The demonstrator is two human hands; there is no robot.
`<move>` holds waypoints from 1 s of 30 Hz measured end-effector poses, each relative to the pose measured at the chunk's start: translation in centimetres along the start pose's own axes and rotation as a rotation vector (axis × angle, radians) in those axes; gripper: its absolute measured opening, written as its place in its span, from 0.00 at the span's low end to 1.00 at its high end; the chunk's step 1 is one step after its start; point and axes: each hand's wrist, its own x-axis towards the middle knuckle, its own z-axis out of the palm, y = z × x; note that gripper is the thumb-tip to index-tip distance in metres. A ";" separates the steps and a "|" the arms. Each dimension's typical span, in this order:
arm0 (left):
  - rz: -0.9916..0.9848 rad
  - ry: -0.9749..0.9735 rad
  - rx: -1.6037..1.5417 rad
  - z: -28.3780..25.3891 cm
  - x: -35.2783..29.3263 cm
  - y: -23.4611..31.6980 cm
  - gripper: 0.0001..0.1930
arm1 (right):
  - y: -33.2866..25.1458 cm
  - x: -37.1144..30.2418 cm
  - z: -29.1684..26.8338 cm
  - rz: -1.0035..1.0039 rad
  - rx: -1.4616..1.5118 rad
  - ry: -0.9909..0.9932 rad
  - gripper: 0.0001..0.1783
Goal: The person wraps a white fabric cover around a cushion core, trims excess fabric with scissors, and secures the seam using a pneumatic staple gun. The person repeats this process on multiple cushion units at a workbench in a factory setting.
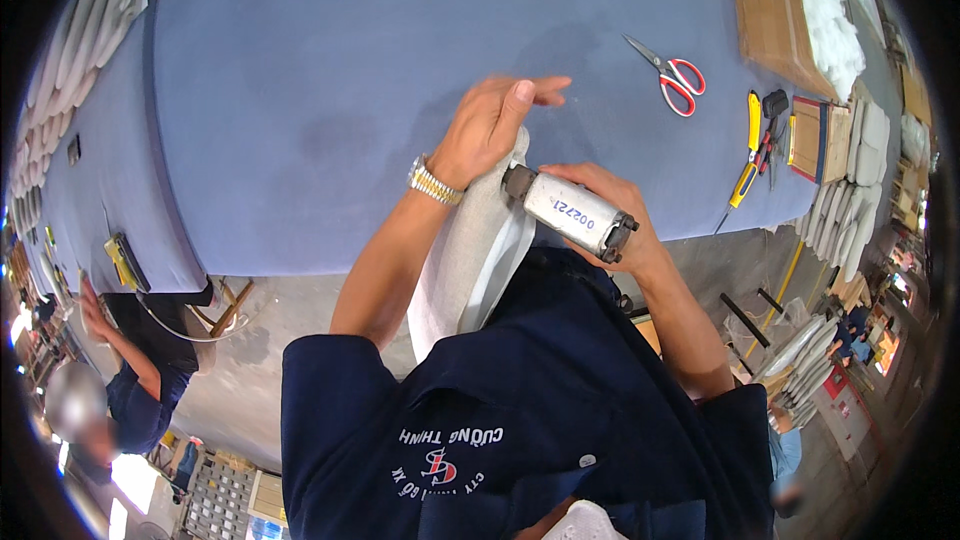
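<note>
My right hand (620,190) is wrapped round a silver pneumatic staple gun (572,212). The gun's dark nose points left and meets or nearly meets the edge of a light grey fabric-covered pad (462,240), which stands tilted between my body and the table edge. At the upper end of the pad is my left hand (490,125), fingers stretched out to the right and slightly blurred, thumb apart. Its palm side against the pad is hidden. A paler strip shows along the pad's right side.
Red-handled scissors (675,85) lie on the blue-covered table (330,60). Farther right are a yellow utility knife (745,165), a cardboard box (785,20) with white stuffing, and stacked grey pads (845,215). At left, a co-worker (140,380) stands near another staple gun (125,260).
</note>
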 end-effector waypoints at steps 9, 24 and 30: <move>-0.225 -0.129 0.115 -0.5 0.1 1.6 0.38 | 0.1 -0.8 0.2 -0.089 0.016 0.064 0.39; -0.196 -0.022 0.149 0.5 -0.2 0.9 0.38 | -0.9 -2.4 0.7 -0.059 0.109 0.095 0.39; -0.421 0.118 0.058 -0.2 -1.4 0.0 0.34 | 0.0 -2.5 0.8 -0.040 0.030 0.073 0.40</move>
